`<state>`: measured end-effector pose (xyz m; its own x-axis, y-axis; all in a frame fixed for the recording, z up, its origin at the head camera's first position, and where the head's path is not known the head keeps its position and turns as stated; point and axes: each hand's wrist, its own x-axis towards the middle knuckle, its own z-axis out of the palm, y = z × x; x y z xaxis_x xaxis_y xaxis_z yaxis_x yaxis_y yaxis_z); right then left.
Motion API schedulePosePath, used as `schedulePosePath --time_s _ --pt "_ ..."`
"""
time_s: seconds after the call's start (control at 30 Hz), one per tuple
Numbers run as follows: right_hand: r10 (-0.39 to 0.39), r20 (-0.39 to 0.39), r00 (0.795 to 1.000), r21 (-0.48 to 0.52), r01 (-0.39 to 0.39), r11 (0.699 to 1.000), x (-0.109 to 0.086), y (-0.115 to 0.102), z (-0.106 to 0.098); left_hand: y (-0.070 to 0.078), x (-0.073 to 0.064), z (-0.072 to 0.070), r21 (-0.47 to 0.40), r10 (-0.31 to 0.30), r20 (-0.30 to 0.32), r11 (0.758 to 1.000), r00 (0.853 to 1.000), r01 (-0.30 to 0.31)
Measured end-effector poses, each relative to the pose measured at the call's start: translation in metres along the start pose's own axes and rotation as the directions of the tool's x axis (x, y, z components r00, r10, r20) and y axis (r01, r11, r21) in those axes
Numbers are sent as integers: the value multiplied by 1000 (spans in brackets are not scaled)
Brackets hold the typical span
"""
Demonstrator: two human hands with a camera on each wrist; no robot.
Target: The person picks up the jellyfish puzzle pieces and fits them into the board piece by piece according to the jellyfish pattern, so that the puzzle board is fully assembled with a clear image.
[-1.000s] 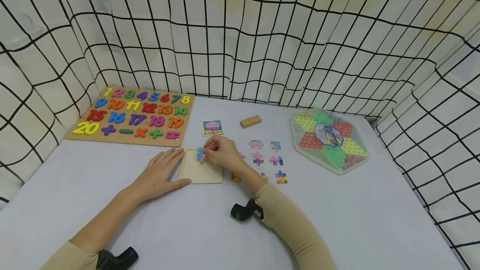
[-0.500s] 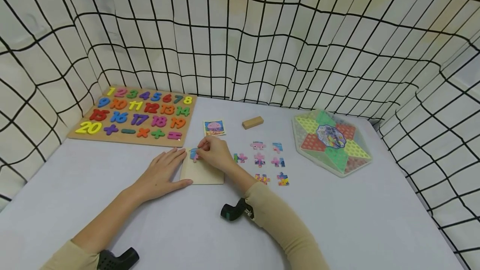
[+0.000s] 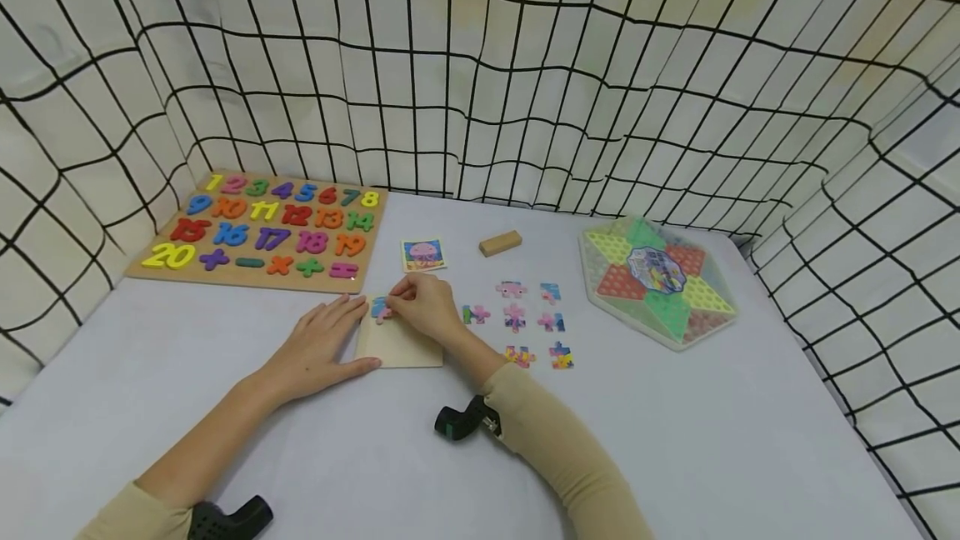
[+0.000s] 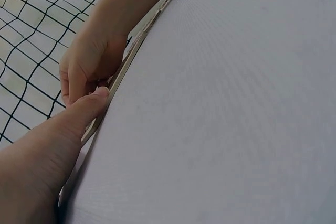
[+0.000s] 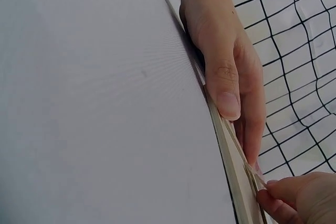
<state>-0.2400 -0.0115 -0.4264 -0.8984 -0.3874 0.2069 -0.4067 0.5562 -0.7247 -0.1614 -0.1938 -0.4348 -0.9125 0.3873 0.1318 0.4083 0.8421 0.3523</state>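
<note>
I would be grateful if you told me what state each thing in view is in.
Right hand: pinching a puzzle piece
Left hand: fingers extended, touching the wooden tray
Puzzle piece: held at the tray's far left corner
Wooden tray: flat, mostly bare
Loose pieces: apart, picture side up
Number board: flat, filled
Picture card: picture side up
Wooden block: lying flat
Star-patterned case: flat, apparently closed

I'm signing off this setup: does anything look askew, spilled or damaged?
Nothing stands out: no visible spill or damage. Loose puzzle pieces lie in rows beside the wooden tray; at most, the wooden block lies at an angle.
</note>
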Motion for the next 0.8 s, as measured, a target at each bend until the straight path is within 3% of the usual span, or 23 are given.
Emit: schedulePosePath --time_s 0.2,0.8 --pt "-76 -14 997 -75 75 994 1 0 1 -1 2 -1 -17 6 -5 1000 1000 -6" --pt "-117 -22 993 -204 110 973 0 1 4 -1 -1 1 6 18 7 1000 1000 -18"
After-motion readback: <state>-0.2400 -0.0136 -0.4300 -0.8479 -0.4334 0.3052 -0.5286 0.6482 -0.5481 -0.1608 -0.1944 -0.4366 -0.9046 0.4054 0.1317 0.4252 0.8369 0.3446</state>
